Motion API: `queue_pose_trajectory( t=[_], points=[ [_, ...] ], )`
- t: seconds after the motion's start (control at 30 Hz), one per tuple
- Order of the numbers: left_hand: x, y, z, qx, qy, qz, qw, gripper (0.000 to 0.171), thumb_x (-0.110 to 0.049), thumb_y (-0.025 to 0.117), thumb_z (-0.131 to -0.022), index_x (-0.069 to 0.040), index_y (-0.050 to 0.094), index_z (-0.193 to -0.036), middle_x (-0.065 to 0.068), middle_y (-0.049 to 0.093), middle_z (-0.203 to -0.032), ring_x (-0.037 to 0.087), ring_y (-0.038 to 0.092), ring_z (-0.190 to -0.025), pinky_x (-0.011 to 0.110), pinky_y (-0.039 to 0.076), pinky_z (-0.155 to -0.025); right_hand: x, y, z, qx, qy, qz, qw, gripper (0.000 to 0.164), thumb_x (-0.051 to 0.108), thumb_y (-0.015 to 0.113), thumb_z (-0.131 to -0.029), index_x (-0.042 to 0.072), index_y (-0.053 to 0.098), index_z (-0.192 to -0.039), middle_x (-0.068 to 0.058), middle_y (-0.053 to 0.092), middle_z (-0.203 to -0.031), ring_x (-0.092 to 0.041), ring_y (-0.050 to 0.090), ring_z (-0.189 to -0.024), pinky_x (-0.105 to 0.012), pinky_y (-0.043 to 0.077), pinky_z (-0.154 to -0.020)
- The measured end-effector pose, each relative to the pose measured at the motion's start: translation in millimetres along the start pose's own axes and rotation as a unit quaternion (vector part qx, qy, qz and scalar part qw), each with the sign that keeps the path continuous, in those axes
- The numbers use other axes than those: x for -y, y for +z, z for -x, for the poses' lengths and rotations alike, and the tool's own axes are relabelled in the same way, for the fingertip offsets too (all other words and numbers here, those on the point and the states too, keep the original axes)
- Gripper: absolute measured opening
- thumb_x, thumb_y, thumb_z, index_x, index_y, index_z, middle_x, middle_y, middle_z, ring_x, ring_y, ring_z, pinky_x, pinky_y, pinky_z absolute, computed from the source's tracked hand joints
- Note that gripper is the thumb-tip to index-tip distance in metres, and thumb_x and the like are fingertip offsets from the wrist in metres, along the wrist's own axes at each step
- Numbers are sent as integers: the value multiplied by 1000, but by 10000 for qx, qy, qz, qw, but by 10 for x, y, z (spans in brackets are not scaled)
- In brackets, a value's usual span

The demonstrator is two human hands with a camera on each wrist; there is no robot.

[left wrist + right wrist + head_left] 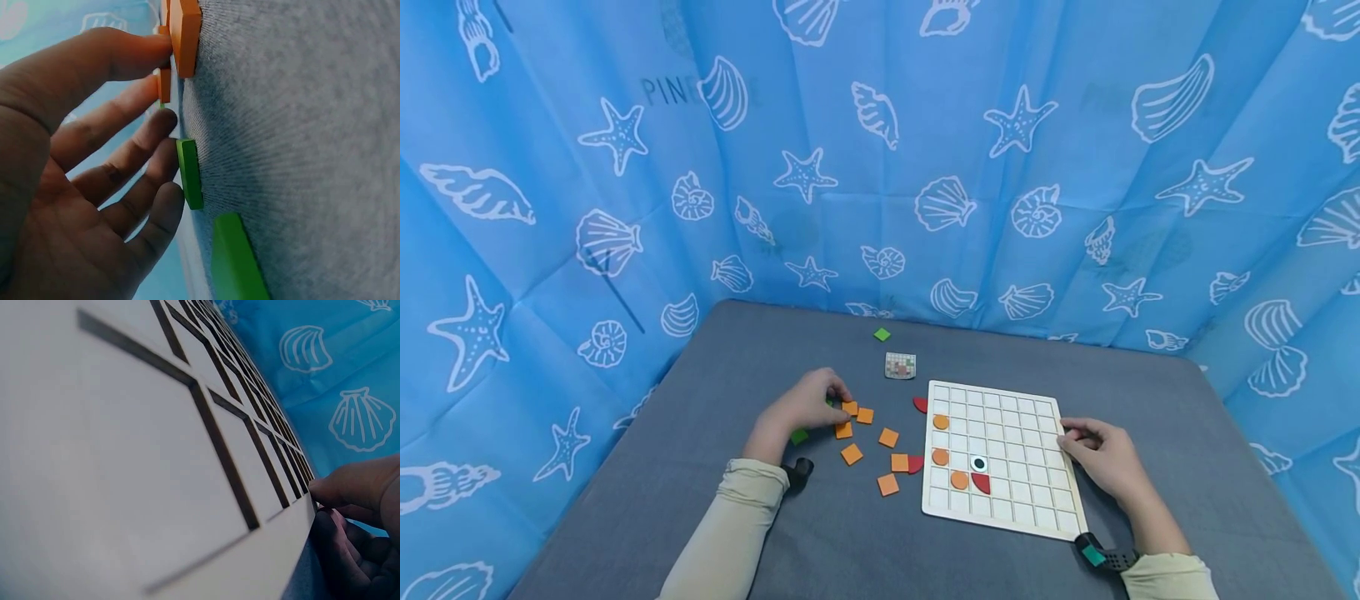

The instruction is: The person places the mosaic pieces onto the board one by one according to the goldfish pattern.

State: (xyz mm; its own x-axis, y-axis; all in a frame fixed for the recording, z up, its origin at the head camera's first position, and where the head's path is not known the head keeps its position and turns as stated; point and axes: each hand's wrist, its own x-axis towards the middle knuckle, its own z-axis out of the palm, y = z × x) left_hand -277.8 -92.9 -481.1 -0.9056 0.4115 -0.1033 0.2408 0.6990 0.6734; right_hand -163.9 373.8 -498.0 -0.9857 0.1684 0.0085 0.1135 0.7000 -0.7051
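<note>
My left hand [805,404] is over a loose group of square orange tiles [852,454] on the grey table. In the left wrist view its thumb touches the edge of an orange tile [186,40], and the index fingertip is at another one. The other fingers are loosely bent beside a green tile [190,175]. On the right, my right hand [1097,450] grips the right edge of a white grid board [1000,523], thumb on the rim and fingers curled below. The board carries orange discs [941,422], a red quarter-round piece [981,483] and a black-and-white eye piece [979,464].
A small printed pattern card [900,366] lies behind the tiles, with a lone green tile [882,334] farther back. Two red pieces sit at the board's left edge, one of them [921,405] toward the back. A blue shell-print curtain [850,208] surrounds the table.
</note>
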Motion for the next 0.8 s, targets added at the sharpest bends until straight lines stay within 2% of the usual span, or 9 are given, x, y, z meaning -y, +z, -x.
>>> queue_pose_trajectory(
  t=[0.23, 0.47, 0.63, 0.8],
  points=[
    [-45, -4, -4, -141, 267, 40, 9995, 17, -18, 83, -92, -14, 78, -108, 0, 70, -109, 17, 63, -99, 42, 57, -93, 9, 12, -4, 3, 9, 18, 10000, 41, 15, 69, -102, -9, 64, -136, -15, 68, -108, -7, 56, -80, -24, 48, -64],
    [-272, 51, 15, -300, 767, 270, 9962, 19, -19, 82, -93, -17, 78, -111, -2, 71, -108, 15, 62, -97, 36, 56, -86, 16, 22, -9, -66, -52, 94, 9999, 41, 14, 69, -102, -8, 65, -136, -15, 68, -106, -9, 57, -80, -24, 48, -63],
    [-528, 184, -29, -30, 1205, 343, 9921, 21, -19, 80, -93, -14, 78, -114, 0, 71, -112, 17, 64, -99, 35, 56, -86, 11, 30, -11, -108, -55, 102, 9999, 41, 13, 69, -101, -9, 65, -135, -15, 68, -106, -10, 57, -80, -23, 48, -63],
    [-808, 388, -103, 317, 1522, 351, 9872, 23, -18, 80, -94, -12, 78, -116, 1, 72, -112, 15, 64, -99, 29, 56, -86, 9, 29, -5, -147, -83, 102, 9998, 40, 12, 69, -100, -9, 66, -134, -16, 68, -105, -10, 57, -80, -23, 47, -63]
  ],
)
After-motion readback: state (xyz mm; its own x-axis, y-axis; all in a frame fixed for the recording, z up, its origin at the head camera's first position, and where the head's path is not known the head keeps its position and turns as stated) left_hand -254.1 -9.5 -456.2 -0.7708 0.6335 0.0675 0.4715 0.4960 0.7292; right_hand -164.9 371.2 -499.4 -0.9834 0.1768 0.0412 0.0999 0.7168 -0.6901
